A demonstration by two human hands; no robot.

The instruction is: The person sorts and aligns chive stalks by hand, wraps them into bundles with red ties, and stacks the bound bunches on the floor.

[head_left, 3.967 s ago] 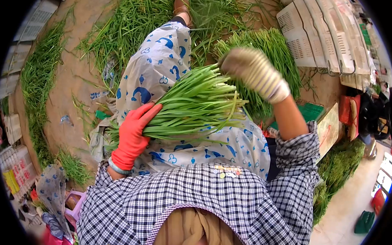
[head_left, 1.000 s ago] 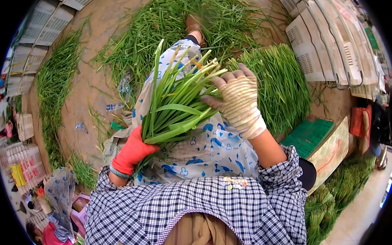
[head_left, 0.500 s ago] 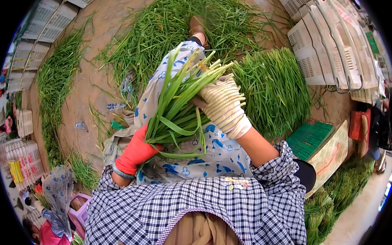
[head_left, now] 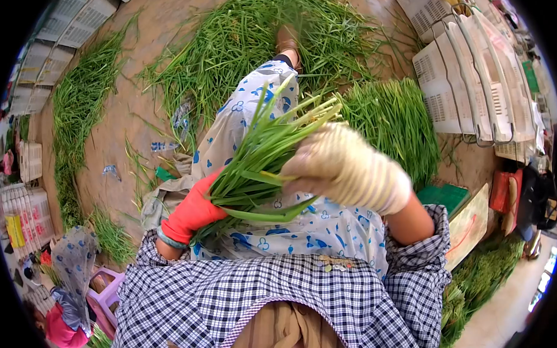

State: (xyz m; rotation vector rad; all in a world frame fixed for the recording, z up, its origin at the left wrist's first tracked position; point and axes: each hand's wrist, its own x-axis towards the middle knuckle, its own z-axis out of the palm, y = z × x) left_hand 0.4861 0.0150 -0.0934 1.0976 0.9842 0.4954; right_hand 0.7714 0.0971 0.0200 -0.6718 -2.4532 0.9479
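Observation:
My left hand (head_left: 197, 209), in a red glove, is closed round the lower leafy part of a bunch of garlic chives (head_left: 253, 153). The bunch lies slantwise over my lap, its pale stem ends pointing up and right. My right hand (head_left: 346, 168), in a cream striped glove, is at the right side of the bunch and smeared by motion. Its fingertips are pinched at a yellow-tipped leaf (head_left: 263, 174). Beneath both hands spreads a whitish apron (head_left: 317, 231) with blue prints.
Loose chives (head_left: 237, 59) lie heaped on the floor round my shoe (head_left: 288, 43). An even stack of chives (head_left: 393, 127) is at the right, near white crates (head_left: 453, 85) and a green basket (head_left: 444, 199). Another person (head_left: 66, 319) and a purple stool (head_left: 106, 295) are at lower left.
My right hand has left the stem ends and moved down and right, now at a leaf along the side of the bunch. My left hand keeps its hold on the chives.

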